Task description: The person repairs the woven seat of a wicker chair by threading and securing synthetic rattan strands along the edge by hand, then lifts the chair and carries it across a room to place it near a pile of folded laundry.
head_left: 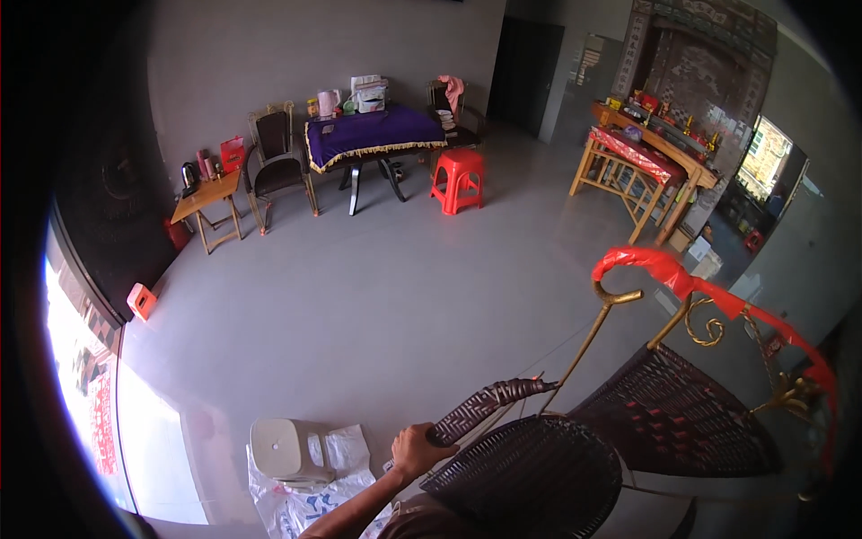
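My left hand (417, 452) is closed round the near end of a dark brown woven armrest (489, 404). The armrest belongs to a wicker chair with a rounded woven panel (539, 472) beside my hand. A second, fan-shaped woven panel (669, 413) with reddish patches lies further right. Gold-coloured metal tubing (588, 350) curves up above the panels, and a red wrapping (651, 265) covers part of its top. Gold scrolls (705, 332) hang off that frame. My right hand is out of the picture.
A pale plastic stool (278, 449) stands on a white plastic sheet (346, 449) left of my forearm. Across the floor are a red stool (459, 180), a table with a purple cloth (377, 135), dark armchairs (278, 157), a small folding table (206, 196) and a wooden altar table (660, 148).
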Demonstrator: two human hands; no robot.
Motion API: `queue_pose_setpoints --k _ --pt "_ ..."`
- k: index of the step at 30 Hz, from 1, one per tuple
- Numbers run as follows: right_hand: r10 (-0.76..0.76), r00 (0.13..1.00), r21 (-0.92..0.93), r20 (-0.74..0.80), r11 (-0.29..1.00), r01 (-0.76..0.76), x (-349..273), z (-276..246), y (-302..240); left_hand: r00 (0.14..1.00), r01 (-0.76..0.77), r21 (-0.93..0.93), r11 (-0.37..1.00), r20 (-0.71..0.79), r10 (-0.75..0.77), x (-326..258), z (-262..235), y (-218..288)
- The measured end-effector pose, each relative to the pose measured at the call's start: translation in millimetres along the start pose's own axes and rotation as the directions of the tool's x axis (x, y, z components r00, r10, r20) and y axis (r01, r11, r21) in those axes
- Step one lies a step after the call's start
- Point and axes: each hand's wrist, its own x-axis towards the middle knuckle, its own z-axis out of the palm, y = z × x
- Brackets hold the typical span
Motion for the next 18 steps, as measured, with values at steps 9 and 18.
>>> queue_pose_setpoints --k 9,18 --pt "0.087 0.996 0.046 -0.001 0.995 -0.087 98 55 -144 0.991 -0.128 -0.039 0.991 0.019 0.129 162 48 105" --pt "0.054 0.999 0.159 -0.002 0.986 -0.053 225 136 -223 0.982 -0.171 0.007 0.985 0.081 0.17 298 136 200"
